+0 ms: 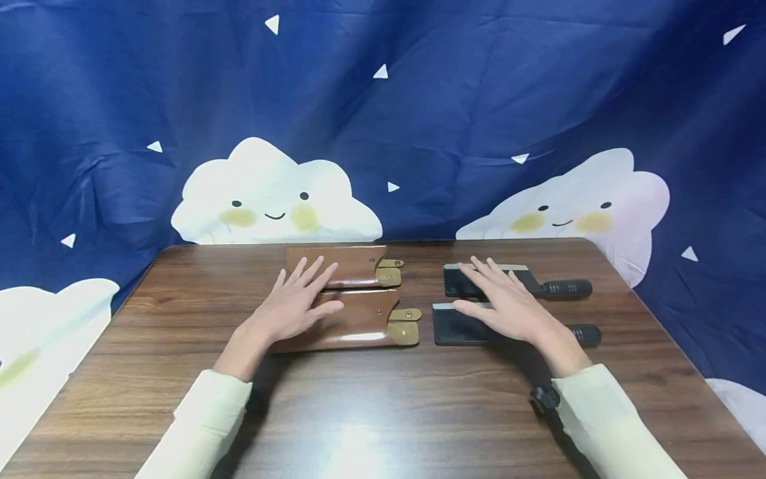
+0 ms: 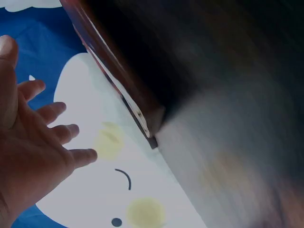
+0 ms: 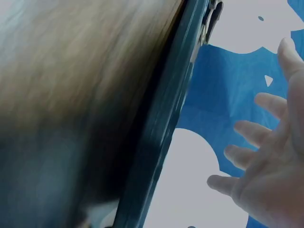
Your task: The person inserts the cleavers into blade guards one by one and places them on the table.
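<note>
Two brown leather knife sheaths (image 1: 371, 318), each with a tan snap strap at its right end, lie one behind the other left of centre. My left hand (image 1: 293, 307) hovers over them with fingers spread, hiding part of both. On the right lie two black cleavers (image 1: 453, 327) with pale edges and black handles pointing right. Above these my right hand (image 1: 509, 309) is held flat, fingers spread, covering parts of the blades. In the left wrist view, the palm (image 2: 33, 142) faces a sheath's edge (image 2: 133, 90); the right wrist view shows the other palm (image 3: 270, 190) beside a dark blade (image 3: 156, 123).
Everything lies on a wooden table (image 1: 359, 406) with rounded far corners. Behind it hangs a blue cloth (image 1: 431, 120) printed with white clouds and triangles. A dark band (image 1: 544, 398) shows at my right cuff.
</note>
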A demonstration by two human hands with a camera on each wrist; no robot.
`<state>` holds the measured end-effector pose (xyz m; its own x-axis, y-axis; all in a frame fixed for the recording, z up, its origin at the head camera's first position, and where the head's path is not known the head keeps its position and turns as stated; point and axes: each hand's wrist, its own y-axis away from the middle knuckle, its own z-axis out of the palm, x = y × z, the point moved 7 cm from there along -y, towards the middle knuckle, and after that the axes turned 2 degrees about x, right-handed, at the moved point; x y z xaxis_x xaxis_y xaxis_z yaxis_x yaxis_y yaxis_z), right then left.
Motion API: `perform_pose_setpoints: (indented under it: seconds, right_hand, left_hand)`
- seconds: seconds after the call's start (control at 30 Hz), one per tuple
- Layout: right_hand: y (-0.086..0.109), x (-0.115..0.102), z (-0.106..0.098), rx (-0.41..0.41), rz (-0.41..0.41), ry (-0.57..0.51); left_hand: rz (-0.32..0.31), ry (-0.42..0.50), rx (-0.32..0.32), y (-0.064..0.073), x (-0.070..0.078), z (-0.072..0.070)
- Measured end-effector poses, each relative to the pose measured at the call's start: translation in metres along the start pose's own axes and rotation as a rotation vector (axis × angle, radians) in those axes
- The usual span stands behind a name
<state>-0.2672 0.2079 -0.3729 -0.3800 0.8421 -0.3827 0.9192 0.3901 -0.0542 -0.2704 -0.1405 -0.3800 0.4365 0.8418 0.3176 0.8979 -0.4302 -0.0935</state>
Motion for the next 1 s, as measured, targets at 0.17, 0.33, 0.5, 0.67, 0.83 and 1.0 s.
perform_pose_setpoints:
  seconds: [0.17, 0.33, 0.5, 0.67, 0.83, 1.0]
  right_hand:
    - [0.006, 0.007, -0.002, -0.003, -0.006, -0.036]
    - [0.014, 0.013, -0.006, 0.001, -0.012, -0.034]
    - [0.021, 0.019, -0.01, -0.013, -0.035, -0.032]
    - [0.029, 0.025, -0.016, -0.03, -0.044, -0.038]
    - [0.036, 0.034, -0.02, -0.028, -0.052, -0.071]
    - [0.043, 0.047, -0.022, -0.013, -0.045, -0.083]
  left_hand:
    - [0.01, -0.004, -0.004, 0.004, -0.004, -0.001]
    - [0.022, -0.014, -0.001, 0.006, -0.006, -0.003]
    - [0.031, -0.024, -0.013, 0.009, -0.012, -0.004]
    - [0.019, -0.045, -0.055, 0.012, -0.021, -0.002]
    - [0.026, -0.049, -0.082, 0.014, -0.026, 0.0]
    - [0.061, -0.065, -0.082, 0.016, -0.026, 0.0]
